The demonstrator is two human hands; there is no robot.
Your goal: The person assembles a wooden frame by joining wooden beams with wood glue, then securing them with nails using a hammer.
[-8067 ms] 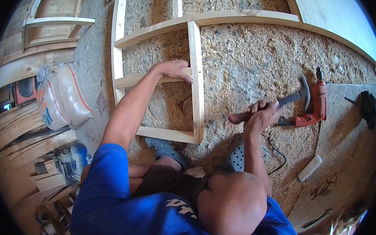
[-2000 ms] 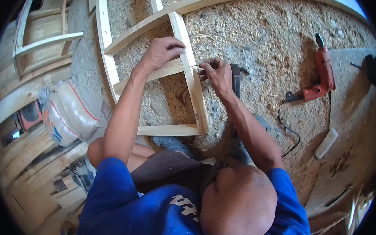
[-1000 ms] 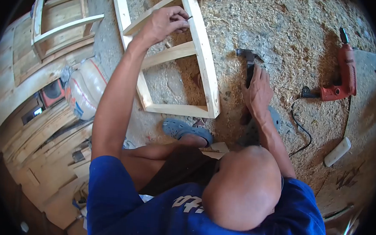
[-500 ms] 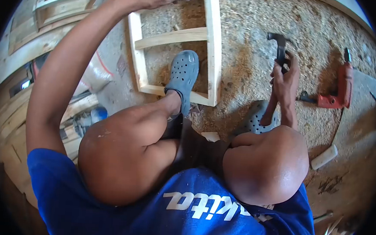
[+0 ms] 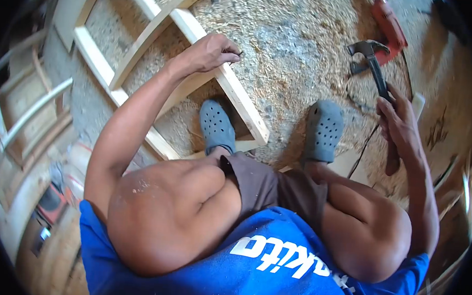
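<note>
Left hand (image 5: pixel 214 51) at 11 o'clock of the view, arm stretched out. Fingertips are pinched shut on a nail (image 5: pixel 240 53), tiny and barely showing, held against the top face of the wooden frame (image 5: pixel 240 100). The frame lies flat on the sawdust floor (image 5: pixel 290 48), its long rail running from 11 o'clock down toward centre.

Right hand (image 5: pixel 402 124) at 3 o'clock, fist closed around the handle of a hammer (image 5: pixel 377 72). The hammer is raised off the floor, head up at 1 o'clock, wooden butt sticking out below the fist. Hammer head is well apart from the nail, at 3 o'clock of the left hand, bare sawdust between them.

Left grey clog (image 5: pixel 215 127) is planted inside the frame, just beside the long rail, at 6 o'clock of the left hand. Right grey clog (image 5: pixel 323 128) stands outside the frame, between the rail end and the right hand. Red drill (image 5: pixel 387 24) lies on the floor at 1 o'clock, just behind the hammer head. Black cord (image 5: pixel 367 147) runs along the floor near the right clog. Both knees fill the lower view.
</note>
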